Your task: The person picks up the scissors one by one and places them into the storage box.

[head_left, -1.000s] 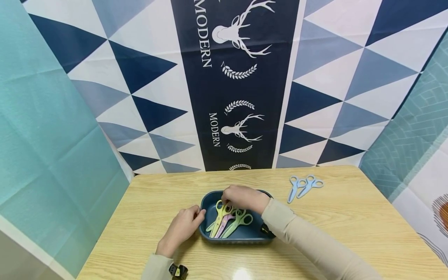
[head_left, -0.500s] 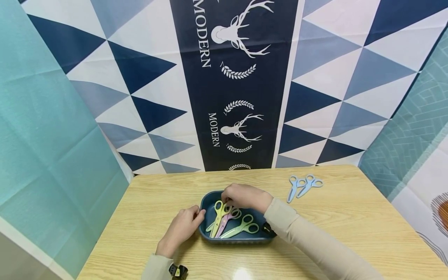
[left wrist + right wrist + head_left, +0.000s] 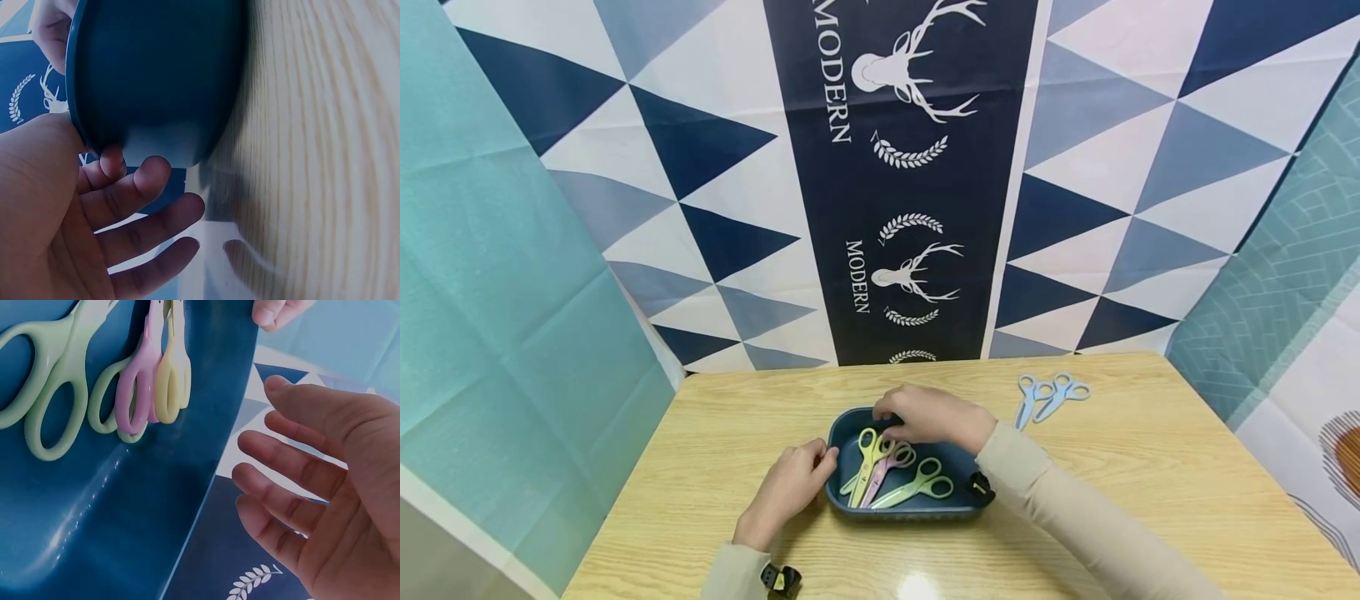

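Note:
A dark blue box (image 3: pixel 917 514) stands on the table with several pairs of scissors in it. Yellow scissors (image 3: pixel 863 468) and pink scissors (image 3: pixel 877 480) lie close together on its left side. Green scissors (image 3: pixel 912 490) lie apart to their right. A second green pair (image 3: pixel 94 412) is partly hidden under the pink one in the right wrist view. My left hand (image 3: pixel 790 483) grips the box's left rim between thumb and forefinger, other fingers spread loosely outside. My right hand (image 3: pixel 932 414) hovers by the far rim, its fingers slightly bent and nothing in them.
Two light blue pairs of scissors, one left (image 3: pixel 1028 400) and one right (image 3: pixel 1058 398), lie at the back right of the wooden table (image 3: pixel 1120 467). A patterned cloth (image 3: pixel 917 192) hangs behind the table. Black devices (image 3: pixel 784 582) sit on both wrists.
The green scissors have shifted right, away from the pink pair, and now lie flatter. My right hand has risen a little from the scissors. My left hand stays on the rim.

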Demonstrator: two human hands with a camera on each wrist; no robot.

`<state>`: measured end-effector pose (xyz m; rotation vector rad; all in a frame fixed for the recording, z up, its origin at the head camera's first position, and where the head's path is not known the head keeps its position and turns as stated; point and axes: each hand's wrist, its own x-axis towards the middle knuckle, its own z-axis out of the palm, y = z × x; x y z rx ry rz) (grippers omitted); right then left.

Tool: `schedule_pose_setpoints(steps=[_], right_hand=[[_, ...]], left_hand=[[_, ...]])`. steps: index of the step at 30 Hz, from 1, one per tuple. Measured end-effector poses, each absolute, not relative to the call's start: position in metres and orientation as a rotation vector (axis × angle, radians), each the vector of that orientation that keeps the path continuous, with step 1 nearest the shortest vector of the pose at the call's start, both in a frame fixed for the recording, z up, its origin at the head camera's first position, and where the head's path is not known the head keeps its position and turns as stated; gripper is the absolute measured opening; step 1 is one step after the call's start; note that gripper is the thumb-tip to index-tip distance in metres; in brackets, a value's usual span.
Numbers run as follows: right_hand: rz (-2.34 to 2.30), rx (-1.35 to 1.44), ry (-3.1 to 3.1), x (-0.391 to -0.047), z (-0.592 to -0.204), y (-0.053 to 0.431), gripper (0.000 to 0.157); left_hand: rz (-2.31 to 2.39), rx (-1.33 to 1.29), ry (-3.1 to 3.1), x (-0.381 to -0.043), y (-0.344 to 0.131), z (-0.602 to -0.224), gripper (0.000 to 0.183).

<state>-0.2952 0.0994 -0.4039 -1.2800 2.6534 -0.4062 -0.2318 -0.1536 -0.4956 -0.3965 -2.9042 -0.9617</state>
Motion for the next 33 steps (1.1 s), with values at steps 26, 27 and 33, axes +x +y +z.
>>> schedule_pose_setpoints(steps=[26,27,33], right_hand=[[-0.432,-1.262,2.873,-0.304,-0.395,0.164,0.028],[-0.435,-1.259,2.890,-0.304,-0.394,0.168,0.028],[-0.458,-1.255,2.990,-0.307,-0.394,0.186,0.032]], left_hand=[[-0.883,-0.381,-2.912,-0.230,-0.155,-0.494,0.034],[-0.882,-0.379,-2.913,-0.230,-0.155,-0.494,0.033],[-0.840,-0.377,-2.904,-0.229,-0.155,-0.492,0.030]])
